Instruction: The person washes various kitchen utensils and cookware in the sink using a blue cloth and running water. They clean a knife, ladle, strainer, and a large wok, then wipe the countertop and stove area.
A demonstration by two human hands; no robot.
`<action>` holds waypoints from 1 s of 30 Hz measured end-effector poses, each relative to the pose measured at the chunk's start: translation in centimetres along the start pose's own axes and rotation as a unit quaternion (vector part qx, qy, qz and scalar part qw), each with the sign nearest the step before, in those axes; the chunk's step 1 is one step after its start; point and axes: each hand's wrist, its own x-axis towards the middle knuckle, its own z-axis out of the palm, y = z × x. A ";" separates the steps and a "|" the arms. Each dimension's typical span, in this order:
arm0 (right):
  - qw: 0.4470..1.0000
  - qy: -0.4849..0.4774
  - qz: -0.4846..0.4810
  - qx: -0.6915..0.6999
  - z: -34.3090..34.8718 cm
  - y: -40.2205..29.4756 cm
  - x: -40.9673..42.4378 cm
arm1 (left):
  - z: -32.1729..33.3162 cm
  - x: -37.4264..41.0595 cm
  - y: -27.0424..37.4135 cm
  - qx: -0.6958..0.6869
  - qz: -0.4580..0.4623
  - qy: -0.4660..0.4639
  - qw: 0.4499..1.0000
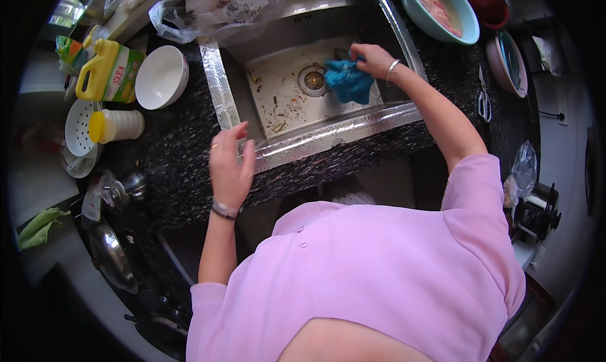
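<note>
From my right hand [374, 61] hangs a crumpled blue cloth [349, 81], pinched at its upper edge over the sink. Below it lies the stainless steel sink basin [270, 90], its floor scattered with food scraps [289, 108]. The round drain strainer [312, 81] shows just left of the cloth, which covers part of the basin floor. My left hand [232, 165] is held, fingers apart and with nothing in it, over the front left corner of the sink's foil-taped rim [312, 146]. Whether it touches the rim I cannot tell.
Left of the sink stand a white bowl [162, 78], a yellow jug [111, 71], a yellow-lidded jar [118, 126] and a white colander [81, 127]. Plastic bags [218, 11] lie behind it. To the right are a blue basin [438, 16] holding meat and kitchen scissors [483, 99].
</note>
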 end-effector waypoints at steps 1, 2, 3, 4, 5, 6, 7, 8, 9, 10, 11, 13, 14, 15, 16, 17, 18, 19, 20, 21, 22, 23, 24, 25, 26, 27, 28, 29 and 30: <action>0.998 0.006 -0.051 0.019 0.1 -0.6 0.9 | 1.5 1.1 -0.6 -0.017 0.012 -0.033 0.999; 0.995 0.006 -0.061 0.083 0.3 -1.5 1.2 | 2.6 2.1 -0.3 -0.038 0.012 -0.072 0.997; 0.987 0.000 -0.072 0.145 0.5 -2.7 1.7 | 3.8 3.3 -0.3 -0.050 0.026 -0.078 0.995; 0.983 0.004 -0.112 0.145 1.0 -2.7 2.0 | 5.0 4.3 0.0 -0.060 0.028 -0.089 0.994; 0.978 0.008 -0.152 0.145 1.5 -2.6 2.3 | 6.2 5.5 0.3 -0.070 0.030 -0.099 0.992; 0.977 -0.024 -0.166 0.134 1.6 -2.7 2.5 | 7.6 6.7 0.5 -0.077 0.046 -0.081 0.993; 0.972 -0.027 -0.193 0.128 1.0 -3.2 2.8 | 9.0 8.2 0.7 -0.082 0.061 -0.060 0.993; 0.967 -0.032 -0.224 0.122 -0.3 -4.3 2.9 | 10.7 9.8 0.5 -0.093 0.076 -0.028 0.992; 0.960 -0.038 -0.251 0.116 -1.6 -5.5 2.8 | 12.4 11.2 -0.2 -0.104 0.091 0.003 0.990; 0.950 -0.030 -0.290 0.111 -3.1 -6.9 2.5 | 13.5 12.5 -1.0 -0.093 0.113 -0.004 0.989; 0.945 -0.002 -0.314 0.095 -4.5 -7.2 2.6 | 14.5 13.8 -1.8 -0.082 0.136 -0.011 0.987; 0.933 0.062 -0.349 0.062 -6.6 -6.8 2.5 | 14.8 16.3 -0.9 -0.106 0.076 -0.132 0.983; 0.942 0.081 -0.322 0.057 -7.2 -5.6 2.7 | 14.7 16.6 -0.4 -0.085 0.016 -0.159 0.983; 0.954 0.094 -0.275 0.076 -7.5 -4.1 2.7 | 14.3 17.0 1.0 -0.065 -0.042 -0.188 0.979; 0.945 0.202 -0.248 0.067 -8.3 -2.9 3.1 | 14.9 17.4 1.5 -0.077 -0.043 -0.158 0.983; 0.924 0.307 -0.219 0.058 -9.1 -1.8 3.9 | 15.5 17.8 1.8 -0.089 -0.044 -0.128 0.987; 0.918 0.349 -0.187 0.034 -8.9 -0.3 5.1 | 16.2 17.5 2.1 -0.098 -0.046 -0.106 0.988; 0.907 0.392 -0.153 0.011 -8.1 1.6 6.7 | 16.8 17.3 2.2 -0.068 -0.036 -0.103 0.992; 0.939 0.313 -0.137 0.034 -7.0 3.6 7.8 | 17.6 17.6 2.1 -0.040 -0.019 -0.101 0.994; 0.955 0.269 -0.121 0.043 -6.5 3.8 8.3 | 18.4 17.9 1.4 -0.011 -0.009 -0.091 0.996; 0.958 0.263 -0.105 0.052 -6.7 3.4 8.3 | 20.5 17.6 -1.5 -0.105 -0.011 -0.037 0.994; 0.961 0.257 -0.081 0.060 -6.8 3.3 8.1 | 20.8 18.0 -1.6 -0.123 -0.062 -0.032 0.990; 0.960 0.265 -0.074 0.056 -6.6 3.1 7.8 | 20.8 18.1 -1.4 -0.141 -0.115 -0.026 0.983; 0.958 0.273 -0.067 0.051 -6.5 2.9 7.5 | 20.8 18.3 -1.2 -0.159 -0.167 -0.020 0.973; 0.957 0.282 -0.059 0.046 -6.3 2.8 7.3 | 20.8 18.9 -1.0 -0.113 -0.162 0.013 0.980; 0.954 0.288 -0.065 0.047 -5.9 3.0 7.0 | 20.4 19.4 0.0 -0.065 -0.167 0.024 0.984; 0.952 0.295 -0.072 0.047 -5.8 3.1 6.7 | 20.3 19.8 0.6 -0.044 -0.163 0.035 0.985; 0.949 0.301 -0.078 0.047 -5.5 3.2 6.4 | 20.3 20.3 1.1 -0.023 -0.158 0.046 0.986; 0.943 0.317 -0.091 0.046 -5.3 3.3 6.1 | 19.8 21.3 2.2 0.006 -0.196 0.044 0.980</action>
